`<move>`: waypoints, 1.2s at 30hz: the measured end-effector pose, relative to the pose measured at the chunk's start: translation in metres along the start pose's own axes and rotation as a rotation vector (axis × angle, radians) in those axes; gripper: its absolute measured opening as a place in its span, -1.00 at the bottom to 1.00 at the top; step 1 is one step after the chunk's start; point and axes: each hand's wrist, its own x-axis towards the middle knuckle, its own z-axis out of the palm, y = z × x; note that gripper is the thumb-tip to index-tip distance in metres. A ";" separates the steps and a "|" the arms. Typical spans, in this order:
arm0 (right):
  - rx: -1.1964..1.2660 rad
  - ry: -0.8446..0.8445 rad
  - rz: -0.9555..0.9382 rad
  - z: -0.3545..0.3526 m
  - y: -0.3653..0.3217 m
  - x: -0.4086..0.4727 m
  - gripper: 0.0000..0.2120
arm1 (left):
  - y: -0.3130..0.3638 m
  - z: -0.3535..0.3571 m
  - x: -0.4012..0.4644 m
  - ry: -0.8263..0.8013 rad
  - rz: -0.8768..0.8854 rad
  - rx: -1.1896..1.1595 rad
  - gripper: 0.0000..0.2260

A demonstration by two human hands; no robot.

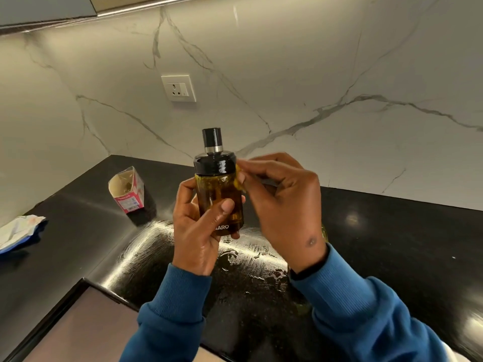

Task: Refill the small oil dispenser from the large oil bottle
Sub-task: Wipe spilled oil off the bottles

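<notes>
1. Head view over a black countertop (392,231), glossy and smeared with wet streaks and droplets just below the hands, probably spilled oil; large oil bottle nowhere in sight
2. Marble backsplash (287,74) behind, carrying a white wall socket (178,88)
3. Opened carton (127,189) standing well apart to the left, with a crumpled wrapper (19,231) at the far left edge, both out of the working area
4. Small oil dispenser (218,189) raised upright above the counter, black pump cap on, amber glass streaked with yellowish residue; upright hold likely to keep the contents in
5. Left hand (201,226) wrapped round the lower body, thumb across the front, steadying it
6. Right hand (285,205) with fingers curled, pinching a small yellow cloth (239,178) against the glass just under the cap, seemingly to wipe off drips
</notes>
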 end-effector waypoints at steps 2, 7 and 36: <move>-0.010 0.046 -0.012 0.001 0.002 0.009 -0.85 | 0.000 0.000 0.000 -0.002 -0.008 -0.022 -0.29; -0.064 -0.075 0.067 0.005 0.014 -0.009 -0.87 | 0.001 -0.004 0.001 0.000 -0.038 -0.149 -0.41; -0.135 0.029 -0.114 0.001 -0.003 0.004 -0.91 | -0.007 0.001 -0.003 -0.056 -0.005 0.073 -0.50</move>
